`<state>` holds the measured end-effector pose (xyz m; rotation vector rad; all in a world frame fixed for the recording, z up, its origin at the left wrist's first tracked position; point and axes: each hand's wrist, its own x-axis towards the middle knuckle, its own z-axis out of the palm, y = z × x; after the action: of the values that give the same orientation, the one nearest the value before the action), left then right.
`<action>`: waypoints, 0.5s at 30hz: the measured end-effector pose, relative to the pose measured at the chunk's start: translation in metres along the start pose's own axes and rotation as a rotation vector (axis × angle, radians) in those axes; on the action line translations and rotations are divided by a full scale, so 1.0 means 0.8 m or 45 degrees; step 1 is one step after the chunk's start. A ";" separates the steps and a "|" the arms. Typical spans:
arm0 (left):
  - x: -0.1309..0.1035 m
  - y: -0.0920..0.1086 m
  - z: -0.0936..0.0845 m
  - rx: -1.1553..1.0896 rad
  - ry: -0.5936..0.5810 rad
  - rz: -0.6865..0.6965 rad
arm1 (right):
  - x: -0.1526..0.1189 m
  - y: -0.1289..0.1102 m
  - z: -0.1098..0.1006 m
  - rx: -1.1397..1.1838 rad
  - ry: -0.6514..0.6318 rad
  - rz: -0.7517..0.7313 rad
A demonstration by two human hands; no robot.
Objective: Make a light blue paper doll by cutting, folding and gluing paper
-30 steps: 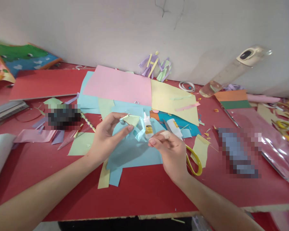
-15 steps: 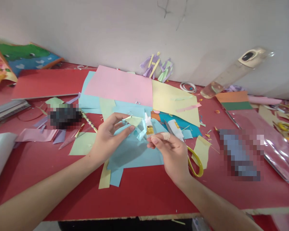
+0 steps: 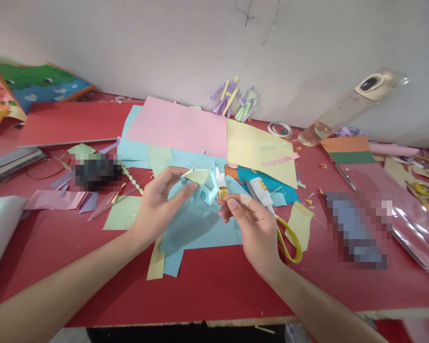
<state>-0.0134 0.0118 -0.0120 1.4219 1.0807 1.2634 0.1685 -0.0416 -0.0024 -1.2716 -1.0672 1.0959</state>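
Note:
Between the thumb and fingers of my left hand (image 3: 160, 200) is a small folded paper piece (image 3: 200, 177), pale green on top with light blue folded strips hanging at its right. My right hand (image 3: 255, 224) grips the lower part of a small glue bottle (image 3: 221, 185) with a white nozzle and a yellow label. The bottle stands nearly upright, its nozzle pointing up, close to the right side of the folded paper. A light blue sheet (image 3: 200, 228) lies on the table under both hands. Scissors with yellow handles (image 3: 289, 240) rest just right of my right hand, partly covered by it.
Pink (image 3: 178, 126) and yellow (image 3: 262, 150) sheets lie behind my hands. A clear water bottle (image 3: 343, 114) leans against the wall at the right. Paper tassels (image 3: 232, 100) rest at the wall. Blurred dark objects lie on both sides, with paper scraps scattered around.
My left thumb has shifted slightly back to the left along the folded paper. My right fingers sit a little higher on the glue bottle. Otherwise the scene looks the same.

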 end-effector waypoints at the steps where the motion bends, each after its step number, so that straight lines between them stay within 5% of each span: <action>1: 0.001 -0.001 -0.001 -0.066 -0.007 -0.021 | 0.000 0.001 0.000 0.005 0.009 -0.011; 8: 0.009 -0.004 -0.005 -0.487 -0.142 -0.078 | 0.001 0.008 -0.004 0.054 0.133 -0.028; 15: 0.010 0.013 -0.002 -0.674 -0.229 -0.042 | 0.001 0.006 -0.006 0.062 0.050 0.035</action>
<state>-0.0136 0.0176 -0.0003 1.0803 0.5849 1.2523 0.1733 -0.0415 -0.0071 -1.2674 -0.9905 1.1072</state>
